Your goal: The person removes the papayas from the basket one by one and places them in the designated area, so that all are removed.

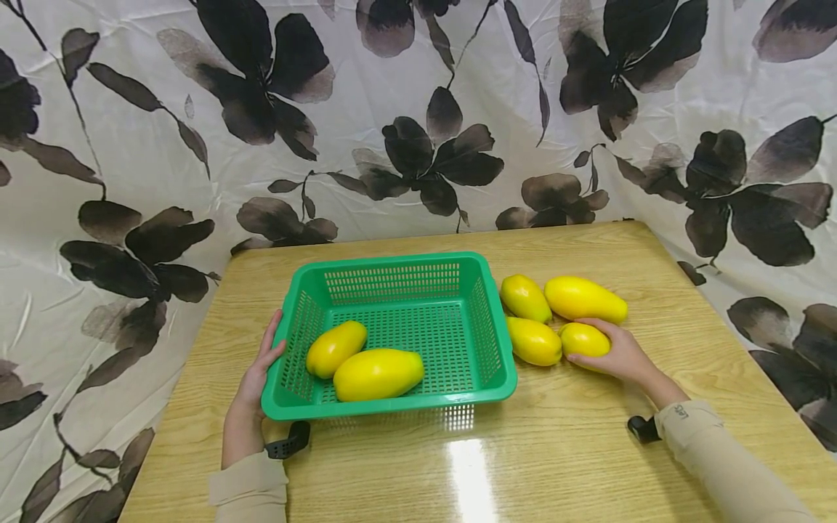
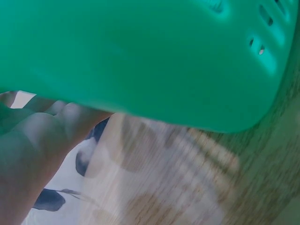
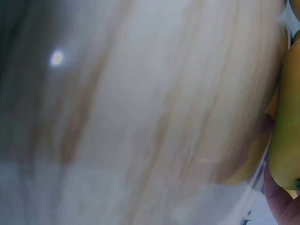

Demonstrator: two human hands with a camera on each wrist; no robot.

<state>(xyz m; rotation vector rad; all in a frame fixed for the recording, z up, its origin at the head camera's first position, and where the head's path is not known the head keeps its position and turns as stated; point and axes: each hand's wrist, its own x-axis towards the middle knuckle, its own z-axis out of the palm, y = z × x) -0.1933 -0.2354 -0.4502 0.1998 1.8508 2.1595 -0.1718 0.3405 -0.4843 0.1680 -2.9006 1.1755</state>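
My left hand [image 1: 251, 378] holds the green plastic basket [image 1: 389, 410] by its left side, the thumb at the rim. Inside the basket lie two yellow papayas, a smaller papaya [image 1: 336, 349] and a larger papaya [image 1: 379, 375] near the front wall. To the right of the basket, my right hand [image 1: 621, 352] grips a yellow papaya [image 1: 585, 340], fingers over its far side and thumb at the near side. In the right wrist view, a papaya [image 3: 287, 126] shows at the right edge with fingertips below it. The green wall [image 2: 140, 61] fills much of the left wrist view.
Beside the basket's right wall sit a greenish-yellow papaya [image 1: 526, 298] and another papaya [image 1: 534, 341]. A longer papaya [image 1: 584, 298] lies behind my right hand. All rest on a wooden table [image 1: 392, 472]; a floral cloth [image 1: 418, 87] hangs behind it.
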